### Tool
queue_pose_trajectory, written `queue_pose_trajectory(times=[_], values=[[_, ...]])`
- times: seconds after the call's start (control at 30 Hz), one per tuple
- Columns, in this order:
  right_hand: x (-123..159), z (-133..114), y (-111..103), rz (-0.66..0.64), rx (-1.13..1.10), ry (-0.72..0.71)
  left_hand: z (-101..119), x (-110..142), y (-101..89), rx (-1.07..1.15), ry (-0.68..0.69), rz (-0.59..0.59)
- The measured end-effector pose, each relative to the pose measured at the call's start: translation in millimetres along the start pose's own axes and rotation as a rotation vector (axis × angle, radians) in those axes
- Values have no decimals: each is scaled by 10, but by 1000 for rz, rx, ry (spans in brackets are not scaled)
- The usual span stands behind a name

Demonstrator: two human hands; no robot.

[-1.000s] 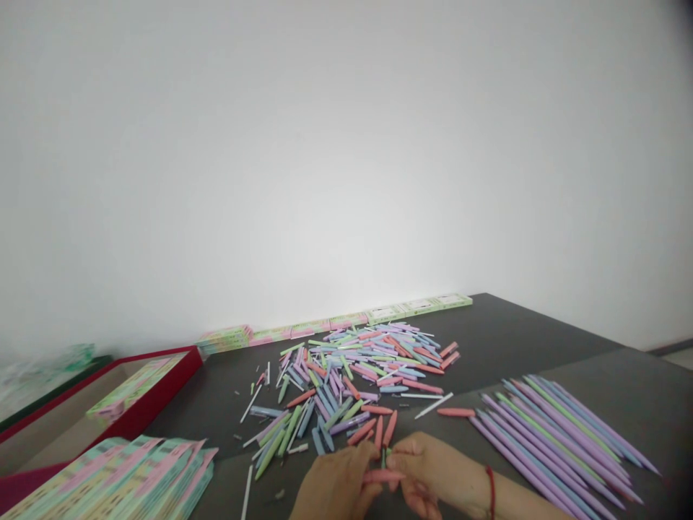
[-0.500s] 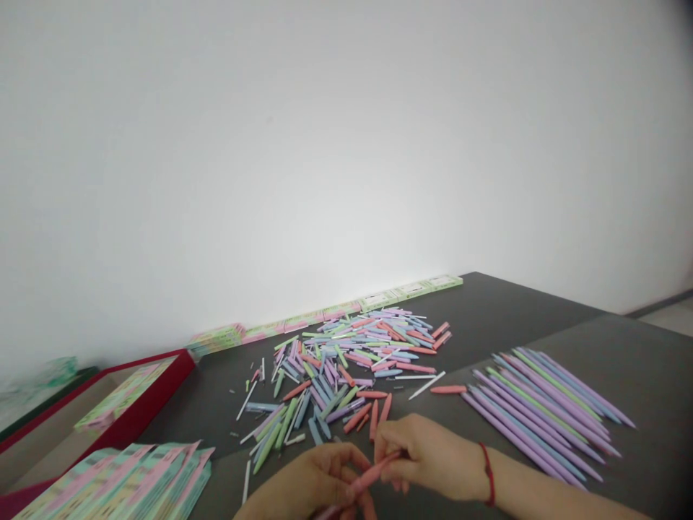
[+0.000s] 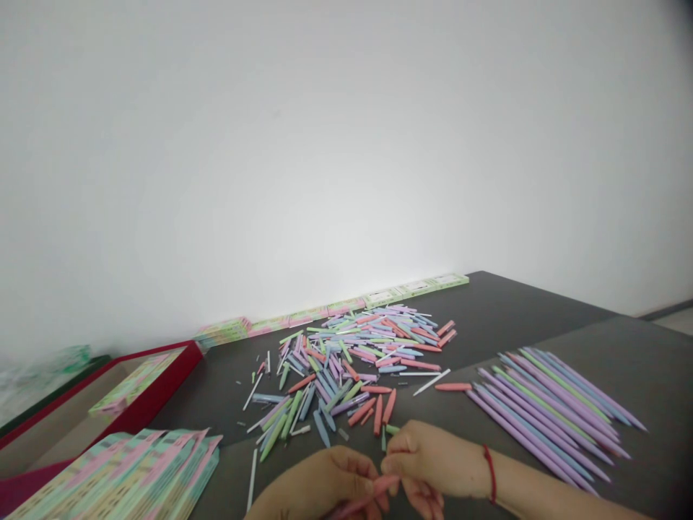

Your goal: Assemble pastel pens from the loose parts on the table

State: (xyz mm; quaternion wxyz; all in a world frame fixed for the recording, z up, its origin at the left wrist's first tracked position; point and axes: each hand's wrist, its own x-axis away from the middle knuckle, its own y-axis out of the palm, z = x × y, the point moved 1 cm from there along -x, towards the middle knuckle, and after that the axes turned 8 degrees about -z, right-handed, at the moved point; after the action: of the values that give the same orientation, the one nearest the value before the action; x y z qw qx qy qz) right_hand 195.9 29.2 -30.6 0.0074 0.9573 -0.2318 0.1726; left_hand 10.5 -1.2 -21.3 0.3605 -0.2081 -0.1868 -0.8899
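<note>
At the bottom centre, my left hand is closed around a coral-pink pen, which slants up to the right. My right hand, with a red string bracelet at its wrist, pinches the pen's upper end; its fingertips are partly hidden. Just beyond both hands lies a heap of pastel pen parts, in purple, blue, green and coral, with white thin sticks among them. A single coral piece lies right of the heap, near a row of long pastel pens.
Fanned printed pastel packets lie at the lower left. Behind them stands a red-rimmed box with a packet inside. Flat printed boxes line the white wall along the dark table's back edge. Crumpled clear plastic is far left.
My right hand has shifted slightly right, and its lower fingers have spread downward. A green piece now shows beside it. The whole view has moved a little to the right.
</note>
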Motion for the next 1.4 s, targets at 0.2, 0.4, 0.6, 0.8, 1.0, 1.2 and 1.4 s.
queue_pose_trajectory(times=[0.2, 0.4, 0.6, 0.8, 1.0, 1.2, 1.4], values=[[14, 4, -3, -58, 13, 13, 20, -48, 34, 86, -112, -91], [86, -51, -52, -43, 73, -12, -5, -41, 33, 77, -82, -47], [149, -89, -120, 188, 348, -191, 11, 18, -28, -53, -27, 47], [132, -82, -95, 274, 526, -181, 86, 50, 52, -467, 67, 160], [69, 12, -93, 332, 500, -104, 141, -15, 129, -1222, -63, 399], [61, 31, -139, 355, 411, -99, 147, 7, 67, -1178, 189, 417], [66, -14, -127, 343, 345, -75, 156, 59, 46, -1062, 269, 465]])
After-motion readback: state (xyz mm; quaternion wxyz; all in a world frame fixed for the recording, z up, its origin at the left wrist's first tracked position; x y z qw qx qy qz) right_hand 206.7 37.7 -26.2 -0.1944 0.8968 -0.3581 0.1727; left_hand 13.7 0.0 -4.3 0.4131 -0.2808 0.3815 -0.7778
